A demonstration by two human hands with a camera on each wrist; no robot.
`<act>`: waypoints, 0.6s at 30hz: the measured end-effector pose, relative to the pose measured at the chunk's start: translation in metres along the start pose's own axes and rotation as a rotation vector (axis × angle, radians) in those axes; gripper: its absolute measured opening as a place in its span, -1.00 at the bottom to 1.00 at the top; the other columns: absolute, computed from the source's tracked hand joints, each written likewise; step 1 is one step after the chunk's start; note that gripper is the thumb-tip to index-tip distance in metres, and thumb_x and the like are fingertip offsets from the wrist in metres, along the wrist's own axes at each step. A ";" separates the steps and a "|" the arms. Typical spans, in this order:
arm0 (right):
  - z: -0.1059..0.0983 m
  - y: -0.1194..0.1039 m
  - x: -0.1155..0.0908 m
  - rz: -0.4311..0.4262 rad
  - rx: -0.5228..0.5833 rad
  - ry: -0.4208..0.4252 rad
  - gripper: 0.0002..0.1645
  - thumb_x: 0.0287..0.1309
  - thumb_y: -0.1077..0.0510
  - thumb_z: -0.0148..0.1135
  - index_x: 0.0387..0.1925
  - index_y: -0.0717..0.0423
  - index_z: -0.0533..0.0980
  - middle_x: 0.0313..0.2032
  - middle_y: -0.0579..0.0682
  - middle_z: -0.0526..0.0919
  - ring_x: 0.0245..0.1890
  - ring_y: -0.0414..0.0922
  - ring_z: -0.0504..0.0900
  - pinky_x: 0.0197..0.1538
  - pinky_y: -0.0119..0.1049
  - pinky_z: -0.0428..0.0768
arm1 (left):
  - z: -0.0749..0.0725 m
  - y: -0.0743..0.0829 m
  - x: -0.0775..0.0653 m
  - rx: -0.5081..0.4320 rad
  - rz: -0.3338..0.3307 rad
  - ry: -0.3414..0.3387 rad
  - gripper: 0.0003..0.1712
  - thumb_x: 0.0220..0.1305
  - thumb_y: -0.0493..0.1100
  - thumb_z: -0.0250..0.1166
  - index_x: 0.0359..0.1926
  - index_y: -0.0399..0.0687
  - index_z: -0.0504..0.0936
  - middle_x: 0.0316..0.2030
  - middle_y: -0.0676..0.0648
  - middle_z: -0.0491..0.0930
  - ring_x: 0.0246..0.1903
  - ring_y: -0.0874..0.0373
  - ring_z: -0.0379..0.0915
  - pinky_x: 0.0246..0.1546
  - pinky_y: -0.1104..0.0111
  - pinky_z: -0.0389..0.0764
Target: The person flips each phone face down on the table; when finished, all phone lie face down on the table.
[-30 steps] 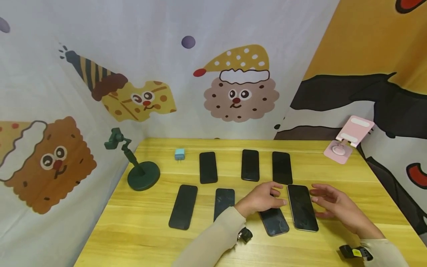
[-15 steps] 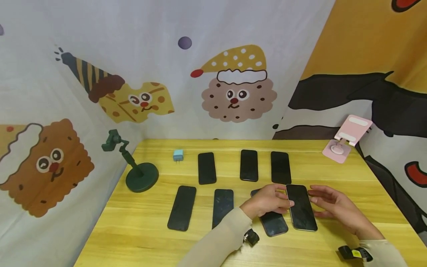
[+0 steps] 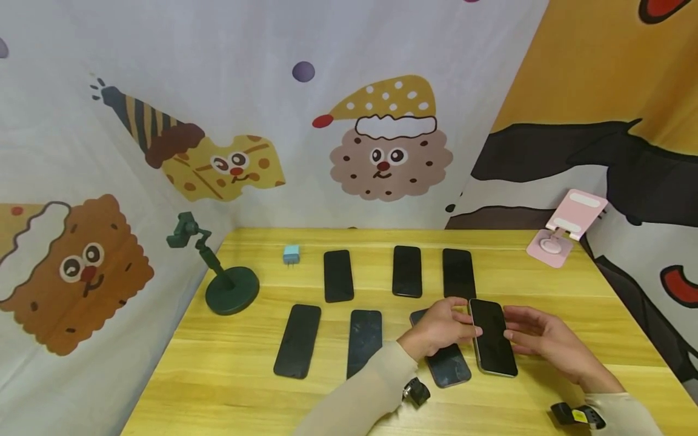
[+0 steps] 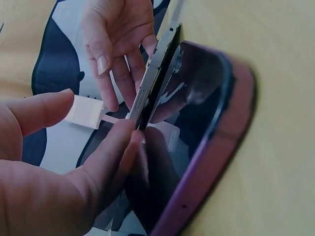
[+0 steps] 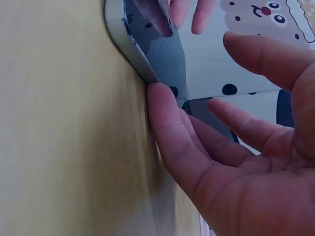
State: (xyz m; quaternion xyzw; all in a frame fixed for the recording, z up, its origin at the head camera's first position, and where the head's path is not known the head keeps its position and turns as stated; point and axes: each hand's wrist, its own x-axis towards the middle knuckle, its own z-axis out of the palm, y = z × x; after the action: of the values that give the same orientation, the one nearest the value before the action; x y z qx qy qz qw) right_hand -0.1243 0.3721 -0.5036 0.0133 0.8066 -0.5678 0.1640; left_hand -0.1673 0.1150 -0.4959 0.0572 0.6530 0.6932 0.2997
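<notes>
A dark-screened smartphone (image 3: 493, 342) with a silvery frame lies between the two hands at the right of the table. My left hand (image 3: 443, 327) has its fingertips at the phone's left edge; in the left wrist view its thumb (image 4: 54, 105) stands raised apart from the phone. From the other side, my right hand (image 3: 558, 345) touches the right edge with extended fingers, its thumb (image 5: 261, 51) spread away in the right wrist view. Beneath the left hand lies another phone (image 3: 449, 368), partly covered, with a pinkish-purple frame (image 4: 238, 105).
Three phones, including one at the middle (image 3: 406, 271), form a back row. Two more, one at far left (image 3: 297, 341), lie in front. A green phone stand (image 3: 232, 290), a blue charger plug (image 3: 291, 254) and a pink folding stand (image 3: 577, 213) are on the wooden table (image 3: 218, 375).
My left hand has moved right from over the neighbouring phone to the silvery phone's left edge. My right hand has closed in slightly from the right. The phone has shifted slightly.
</notes>
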 end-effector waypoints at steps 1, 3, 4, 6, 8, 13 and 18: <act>0.000 0.000 0.000 0.001 -0.002 0.001 -0.08 0.43 0.12 0.37 0.57 0.42 0.13 0.46 0.54 0.28 0.09 -0.19 0.72 0.03 -0.09 0.81 | 0.000 0.000 0.000 0.001 0.001 0.004 -0.23 0.26 -0.38 0.50 0.46 -0.13 0.45 0.00 -0.17 0.71 -0.18 0.02 0.77 -0.01 0.01 0.79; 0.000 0.001 0.000 0.005 -0.008 0.005 -0.08 0.43 0.11 0.37 0.57 0.41 0.13 0.47 0.53 0.28 0.09 -0.19 0.72 0.02 -0.08 0.81 | 0.001 -0.001 0.000 -0.008 0.002 0.009 -0.19 0.27 -0.39 0.49 0.50 -0.14 0.41 0.01 -0.17 0.72 -0.16 0.02 0.77 0.02 0.01 0.79; 0.000 0.001 0.001 0.007 -0.013 0.007 -0.08 0.43 0.10 0.37 0.57 0.41 0.14 0.47 0.53 0.28 0.09 -0.19 0.72 0.02 -0.08 0.81 | 0.002 -0.002 0.000 -0.019 0.003 0.011 -0.18 0.27 -0.40 0.49 0.51 -0.15 0.39 0.01 -0.17 0.71 -0.14 0.00 0.78 0.02 0.01 0.78; 0.000 0.001 0.001 0.007 -0.024 0.011 -0.09 0.44 0.09 0.37 0.57 0.40 0.14 0.47 0.52 0.28 0.08 -0.22 0.71 0.01 -0.09 0.81 | 0.002 -0.003 0.000 -0.049 0.006 0.009 -0.16 0.28 -0.43 0.46 0.53 -0.18 0.35 0.02 -0.17 0.71 -0.10 -0.03 0.78 0.05 0.01 0.78; 0.001 0.001 0.001 0.006 -0.026 0.018 -0.09 0.44 0.09 0.37 0.57 0.41 0.15 0.47 0.53 0.28 0.07 -0.26 0.70 0.01 -0.09 0.81 | 0.004 -0.004 0.001 -0.076 0.011 0.002 -0.15 0.29 -0.46 0.44 0.54 -0.21 0.33 0.03 -0.15 0.69 -0.07 -0.06 0.77 0.07 0.03 0.77; 0.005 -0.003 0.000 -0.006 -0.038 0.034 -0.11 0.45 0.09 0.36 0.55 0.42 0.17 0.46 0.53 0.29 0.05 -0.32 0.68 0.00 -0.11 0.81 | 0.008 -0.006 0.003 -0.133 0.024 -0.019 -0.19 0.29 -0.52 0.38 0.53 -0.29 0.35 0.02 -0.09 0.61 -0.05 -0.08 0.76 0.08 0.06 0.77; 0.008 -0.004 -0.001 -0.014 -0.055 0.046 -0.15 0.48 0.07 0.32 0.55 0.40 0.19 0.46 0.51 0.31 0.04 -0.38 0.65 -0.01 -0.13 0.81 | 0.014 -0.009 0.006 -0.200 0.038 -0.024 -0.32 0.27 -0.59 0.34 0.41 -0.33 0.49 -0.06 -0.08 0.55 -0.17 0.02 0.73 -0.02 0.10 0.81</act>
State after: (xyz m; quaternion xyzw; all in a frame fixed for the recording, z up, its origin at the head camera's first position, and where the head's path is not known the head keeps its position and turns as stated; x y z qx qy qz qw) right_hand -0.1225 0.3632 -0.5018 0.0164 0.8256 -0.5459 0.1418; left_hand -0.1624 0.1298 -0.5040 0.0475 0.5757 0.7597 0.2985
